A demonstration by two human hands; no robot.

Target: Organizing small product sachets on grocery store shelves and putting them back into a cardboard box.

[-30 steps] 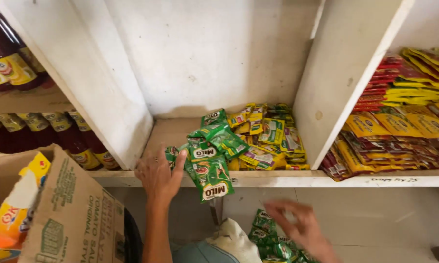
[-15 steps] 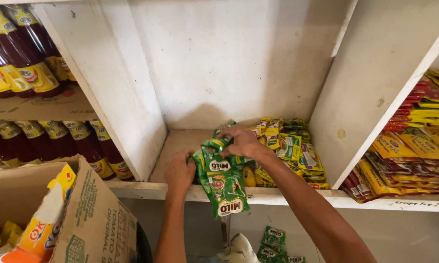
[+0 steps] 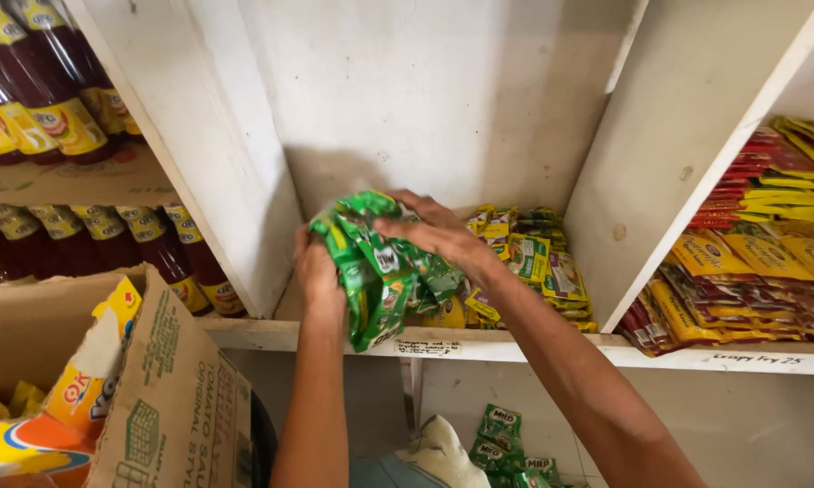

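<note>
In the head view, at the centre of the frame, both hands grasp a bundle of green sachets (image 3: pixel 375 271) above the front edge of the white shelf (image 3: pixel 271 333). The left hand (image 3: pixel 318 271) clasps its left side; the right hand (image 3: pixel 439 235) lies over the top, fingers curled onto it. Yellow-green sachets (image 3: pixel 538 262) lie just right. Sauce bottles (image 3: pixel 37 108) fill the upper left, and a cardboard box (image 3: pixel 168 398) sits lower left.

Hands: two, left hand (image 3: pixel 317 271) and right hand (image 3: pixel 439 233). Cardboard box (image 3: pixel 168 398): one. Green sachets (image 3: pixel 375 271): one bundle, count unclear.
</note>
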